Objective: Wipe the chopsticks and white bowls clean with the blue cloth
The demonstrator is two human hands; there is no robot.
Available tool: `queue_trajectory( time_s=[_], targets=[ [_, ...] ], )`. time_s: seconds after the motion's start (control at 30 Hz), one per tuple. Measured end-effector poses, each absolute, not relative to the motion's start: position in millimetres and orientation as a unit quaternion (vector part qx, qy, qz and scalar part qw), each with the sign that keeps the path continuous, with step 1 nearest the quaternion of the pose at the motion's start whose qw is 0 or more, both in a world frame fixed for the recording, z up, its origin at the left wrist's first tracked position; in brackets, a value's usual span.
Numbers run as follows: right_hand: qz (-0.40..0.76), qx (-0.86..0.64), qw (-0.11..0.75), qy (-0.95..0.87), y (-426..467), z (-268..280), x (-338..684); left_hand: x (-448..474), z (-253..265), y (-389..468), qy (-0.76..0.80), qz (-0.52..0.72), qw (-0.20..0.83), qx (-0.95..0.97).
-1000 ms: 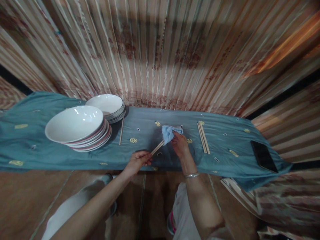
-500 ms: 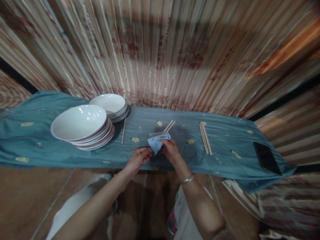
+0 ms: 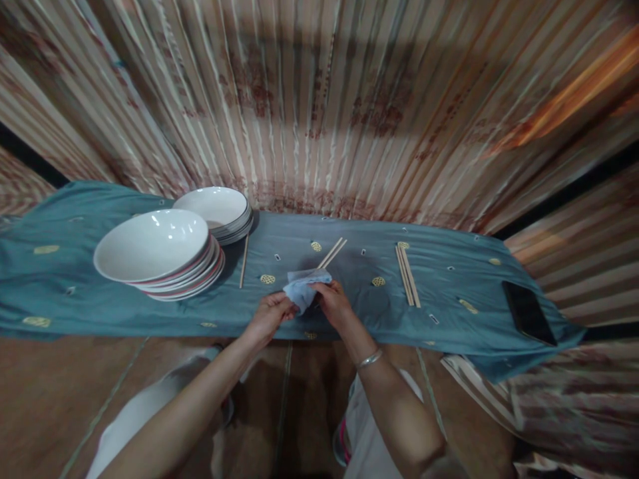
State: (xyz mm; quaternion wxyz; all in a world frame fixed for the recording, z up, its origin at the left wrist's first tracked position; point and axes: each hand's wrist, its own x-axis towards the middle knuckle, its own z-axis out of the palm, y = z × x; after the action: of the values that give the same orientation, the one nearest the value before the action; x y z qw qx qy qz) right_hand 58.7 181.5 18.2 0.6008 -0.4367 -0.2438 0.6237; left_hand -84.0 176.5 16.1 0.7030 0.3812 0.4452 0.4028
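Note:
A light blue cloth is between my two hands above the middle of the table's front edge. My left hand pinches its left side with closed fingers. Closed on the cloth's right side is my right hand, with a silver bangle on that wrist. Two wooden chopsticks stick out beyond the cloth's far edge. Their near ends are hidden by the cloth and hand, and whether they are gripped cannot be seen. A single chopstick lies left of my hands. Several chopsticks lie together to the right.
Large white bowls are stacked at the left, with a stack of shallower white dishes behind. A black phone lies at the right end of the table's teal cloth. A patterned curtain hangs behind.
The blue cloth and both hands have shifted slightly left. The cloth looks more spread out, and more of the two chopsticks beyond it shows.

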Motion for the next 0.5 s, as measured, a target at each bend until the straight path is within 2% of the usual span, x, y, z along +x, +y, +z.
queue_trajectory(
  time_s=[0.33,0.5],
  targets=[
    [0.545,-0.436,0.687,-0.203,195.0,22.6,113.2,-88.4,21.1,166.7,0.482,0.355,0.69,0.407],
    [0.535,-0.435,0.702,-0.179,199.0,20.5,129.1,-89.4,23.4,165.3,0.478,0.356,0.69,0.412]
  ],
)
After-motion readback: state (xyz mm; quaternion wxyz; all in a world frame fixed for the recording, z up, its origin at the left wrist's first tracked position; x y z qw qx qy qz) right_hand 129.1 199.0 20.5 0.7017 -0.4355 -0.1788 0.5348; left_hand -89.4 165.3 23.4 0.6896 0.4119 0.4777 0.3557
